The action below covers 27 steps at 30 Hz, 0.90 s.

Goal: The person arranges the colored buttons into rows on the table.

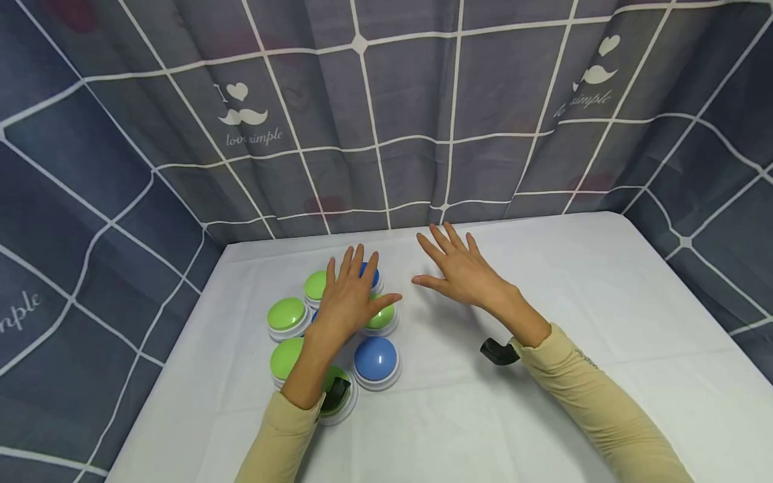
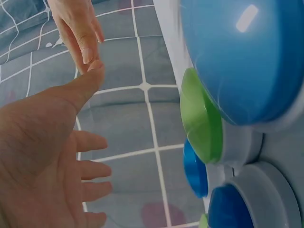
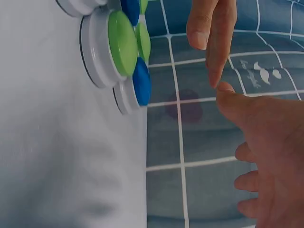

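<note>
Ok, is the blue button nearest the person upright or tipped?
Upright: the blue button faces up, its white base flat on the table.

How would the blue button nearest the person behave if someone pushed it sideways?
The blue button would probably slide rather than tip, since it sits low on a wide white base. Its glossy, smooth-looking dome may feel slippery. It seems likely to be stiff, as the dome has an even, rounded shape.

Buttons (image 1: 286, 313) in 2 colours, green and blue, white bases (image 1: 377, 386), white tablecloth (image 1: 459, 422), white-gridded grey-blue curtain (image 1: 410, 87)
</note>
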### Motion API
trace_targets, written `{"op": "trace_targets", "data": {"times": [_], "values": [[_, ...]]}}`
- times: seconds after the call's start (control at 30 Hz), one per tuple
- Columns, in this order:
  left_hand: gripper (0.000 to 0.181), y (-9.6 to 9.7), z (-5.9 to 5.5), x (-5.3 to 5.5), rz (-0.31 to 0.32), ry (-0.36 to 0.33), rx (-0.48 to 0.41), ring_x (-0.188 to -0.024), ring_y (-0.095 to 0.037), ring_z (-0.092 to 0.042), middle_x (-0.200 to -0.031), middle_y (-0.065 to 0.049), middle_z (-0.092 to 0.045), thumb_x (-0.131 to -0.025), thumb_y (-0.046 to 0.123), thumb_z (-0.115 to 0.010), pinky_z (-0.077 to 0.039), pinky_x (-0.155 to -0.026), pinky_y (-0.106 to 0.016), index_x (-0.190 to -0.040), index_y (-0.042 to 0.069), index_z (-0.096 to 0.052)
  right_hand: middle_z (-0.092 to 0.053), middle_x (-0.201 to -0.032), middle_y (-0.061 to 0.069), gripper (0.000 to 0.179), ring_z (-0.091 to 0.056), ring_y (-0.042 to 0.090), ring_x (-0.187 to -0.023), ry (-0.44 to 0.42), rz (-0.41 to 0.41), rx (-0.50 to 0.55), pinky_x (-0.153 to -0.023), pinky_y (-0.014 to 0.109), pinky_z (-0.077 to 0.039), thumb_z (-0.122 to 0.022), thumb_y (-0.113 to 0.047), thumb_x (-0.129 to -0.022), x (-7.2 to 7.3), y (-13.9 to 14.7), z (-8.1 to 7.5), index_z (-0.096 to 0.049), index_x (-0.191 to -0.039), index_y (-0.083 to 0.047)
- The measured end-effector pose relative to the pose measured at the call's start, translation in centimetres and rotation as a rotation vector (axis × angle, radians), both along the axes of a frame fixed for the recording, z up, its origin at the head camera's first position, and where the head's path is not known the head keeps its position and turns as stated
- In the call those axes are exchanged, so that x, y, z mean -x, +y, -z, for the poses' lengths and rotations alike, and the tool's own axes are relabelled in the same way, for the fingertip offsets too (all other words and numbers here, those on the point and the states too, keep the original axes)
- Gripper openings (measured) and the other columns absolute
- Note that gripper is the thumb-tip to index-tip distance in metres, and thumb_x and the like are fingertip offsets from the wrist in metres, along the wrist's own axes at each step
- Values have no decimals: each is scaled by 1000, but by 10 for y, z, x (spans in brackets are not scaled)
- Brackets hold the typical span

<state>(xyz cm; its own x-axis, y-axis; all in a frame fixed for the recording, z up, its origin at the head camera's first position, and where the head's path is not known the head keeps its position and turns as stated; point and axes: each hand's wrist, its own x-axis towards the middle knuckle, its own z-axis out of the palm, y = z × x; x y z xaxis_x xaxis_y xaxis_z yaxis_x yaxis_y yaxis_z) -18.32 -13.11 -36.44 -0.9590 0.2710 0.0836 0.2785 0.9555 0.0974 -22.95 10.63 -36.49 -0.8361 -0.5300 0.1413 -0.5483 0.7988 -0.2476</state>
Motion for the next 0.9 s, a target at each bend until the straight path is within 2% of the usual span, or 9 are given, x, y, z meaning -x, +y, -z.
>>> {"op": "trace_targets", "data": {"times": [0.17, 0.33, 0.7, 0.9], "values": [[92, -6, 2, -10, 12, 3, -9, -150, -35, -8, -161, -20, -18, -89, 69, -55, -6, -117, -57, -155, 9, -31, -18, -162, 15, 85, -5, 36, -150, 30, -60, 48, -114, 63, -8, -53, -63, -94, -9, -8, 1, -25, -158, -14], [91, -10, 2, -23, 23, 13, -18, -149, -37, -11, -160, -22, -22, -89, 67, -59, -8, -117, -57, -154, 8, -33, -18, -163, 12, 86, -5, 33, -150, 46, -103, 45, -115, 61, -8, -52, -64, -94, -18, -13, 0, -24, -158, -15], [96, -16, 4, -54, 17, 25, 9, -148, -38, -16, -159, -22, -25, -87, 67, -61, -10, -117, -56, -154, 5, -33, -20, -162, 13, 85, -10, 34, -149, 39, -203, 43, -115, 60, -12, -54, -61, -95, -32, -24, 7, -24, -158, -13], [97, -16, 6, -65, 24, 20, 32, -148, -38, -15, -159, -22, -24, -86, 67, -63, -10, -117, -56, -153, 3, -33, -21, -162, 12, 85, -12, 34, -149, 18, -256, 48, -114, 61, -17, -54, -61, -95, -43, -30, 14, -24, -158, -12]]}}
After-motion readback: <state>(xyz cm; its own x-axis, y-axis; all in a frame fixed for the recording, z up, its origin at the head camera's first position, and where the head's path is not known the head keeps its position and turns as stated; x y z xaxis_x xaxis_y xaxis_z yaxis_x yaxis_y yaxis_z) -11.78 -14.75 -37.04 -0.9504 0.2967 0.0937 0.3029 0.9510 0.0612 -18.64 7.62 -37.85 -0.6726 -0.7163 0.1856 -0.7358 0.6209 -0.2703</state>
